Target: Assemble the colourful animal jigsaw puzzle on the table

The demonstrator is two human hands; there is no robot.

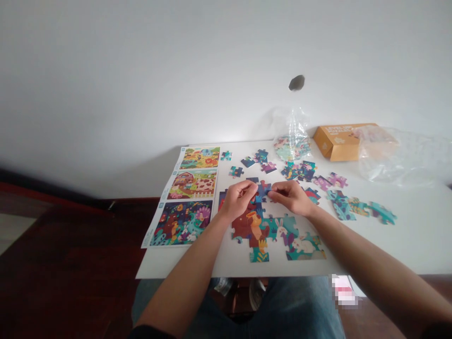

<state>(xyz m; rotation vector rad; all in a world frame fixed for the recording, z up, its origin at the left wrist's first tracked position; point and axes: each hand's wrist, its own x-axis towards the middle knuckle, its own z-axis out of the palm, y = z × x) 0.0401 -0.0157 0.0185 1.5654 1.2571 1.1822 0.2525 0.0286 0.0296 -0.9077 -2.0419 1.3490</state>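
Observation:
Between my two hands is a dark blue jigsaw puzzle piece (263,189), low over the top of a partly joined puzzle (243,226). My left hand (240,200) pinches the piece's left side with thumb and forefinger. On its right side, the fingertips of my right hand (291,197) are closed at the edge. The joined part shows a brown animal, an orange animal and a white rabbit. A section with a white animal (304,246) lies at its lower right. My fingers hide some of the upper puzzle.
A picture sheet (192,219) with three scenes lies left. Loose pieces (261,156) are scattered behind my hands, with teal pieces (341,205) to the right. A plastic bag of pieces (293,141), an orange puzzle box (335,141) and a clear bag (399,160) stand along the wall.

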